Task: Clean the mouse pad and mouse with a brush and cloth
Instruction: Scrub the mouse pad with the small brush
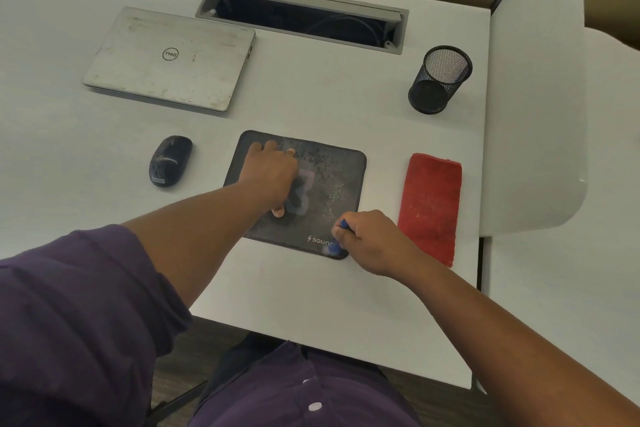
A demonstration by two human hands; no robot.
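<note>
A dark mouse pad (332, 177) speckled with pale dust lies in the middle of the white desk. My left hand (272, 177) presses flat on the pad's left half, fingers spread. My right hand (367, 239) grips a small blue brush (341, 229) at the pad's near right corner; its blurred bristle end touches the pad beside the white logo. A black mouse (170, 160) sits on the desk left of the pad. A folded red cloth (429, 208) lies right of the pad, untouched.
A closed silver laptop (169, 59) lies at the back left. A black mesh pen cup (440, 80) stands at the back right. An open grey cable tray (301, 15) is set into the desk's rear. A white partition (536, 97) borders the right side.
</note>
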